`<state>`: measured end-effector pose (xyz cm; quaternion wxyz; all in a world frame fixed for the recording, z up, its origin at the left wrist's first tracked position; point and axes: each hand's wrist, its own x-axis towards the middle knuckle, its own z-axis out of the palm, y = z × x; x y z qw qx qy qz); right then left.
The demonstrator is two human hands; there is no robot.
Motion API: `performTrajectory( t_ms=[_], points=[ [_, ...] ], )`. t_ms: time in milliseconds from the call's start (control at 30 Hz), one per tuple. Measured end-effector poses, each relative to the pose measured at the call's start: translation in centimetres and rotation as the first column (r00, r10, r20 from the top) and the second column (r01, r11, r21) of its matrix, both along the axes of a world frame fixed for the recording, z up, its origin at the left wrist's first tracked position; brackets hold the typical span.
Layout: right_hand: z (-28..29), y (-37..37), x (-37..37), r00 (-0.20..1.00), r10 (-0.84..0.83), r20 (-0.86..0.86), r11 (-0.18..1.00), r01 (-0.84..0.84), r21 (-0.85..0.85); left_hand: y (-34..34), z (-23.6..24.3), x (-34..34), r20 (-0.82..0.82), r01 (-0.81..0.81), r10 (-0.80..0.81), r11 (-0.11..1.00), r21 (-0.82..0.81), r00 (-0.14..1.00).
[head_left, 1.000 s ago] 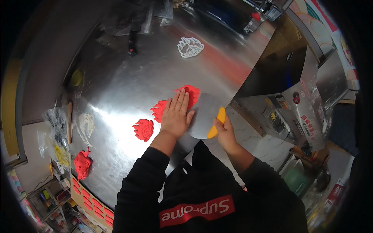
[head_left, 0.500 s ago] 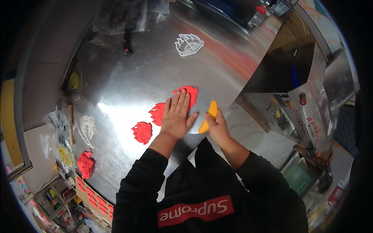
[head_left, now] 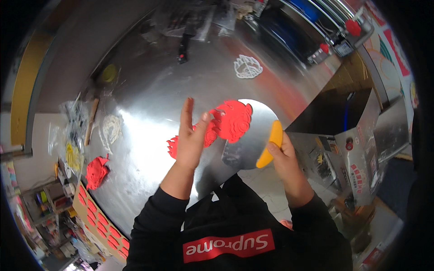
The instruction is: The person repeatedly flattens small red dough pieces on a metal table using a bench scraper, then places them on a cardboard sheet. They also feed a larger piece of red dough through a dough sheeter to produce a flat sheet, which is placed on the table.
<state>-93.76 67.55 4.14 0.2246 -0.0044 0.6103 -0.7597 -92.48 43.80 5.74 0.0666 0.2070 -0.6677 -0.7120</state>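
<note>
My right hand is closed around the yellow handle of a dough scraper. Its rounded metal blade is lifted slightly and carries a red dough cutout with a flame-like edge and embossed curls. My left hand hovers just left of that cutout, fingers stretched out and thumb apart, holding nothing. Behind and beside it on the metal table lie more red cutouts, partly hidden by the hand. Farther off sits a white openwork cutter of similar outline.
A red dough lump lies at the table's left edge, near a board bearing rows of red pieces. A wooden stick and plastic bags are at the left. An open box stands to the right; a black-handled tool lies far back.
My left hand has lifted off the red cutout and moved left. The scraper has moved right and up, now with the cutout on its blade. The whole view has shifted.
</note>
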Motion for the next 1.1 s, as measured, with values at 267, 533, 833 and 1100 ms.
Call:
performTrajectory(
  t_ms=[267,533,833,1100],
  points=[
    [0.4,-5.4,3.2,0.943,0.301,-0.143,0.926,-0.254,0.280,-5.8,3.3,8.5,0.035,-0.035,0.024,0.928,0.370,0.999],
    [0.4,-19.2,12.2,0.851,0.519,-0.082,0.849,-0.524,-0.068,-20.1,4.4,31.3,0.105,-0.543,0.549,0.748,0.382,0.830],
    [1.0,-35.1,29.0,0.719,0.679,0.146,0.700,-0.695,0.163,-47.8,0.2,67.7,0.159,-0.964,0.953,0.245,0.101,0.259],
    [2.7,-42.7,36.5,0.715,0.679,0.168,0.662,-0.695,0.281,-64.1,-7.7,71.2,0.239,-0.916,0.885,0.396,0.068,0.400]
  ],
)
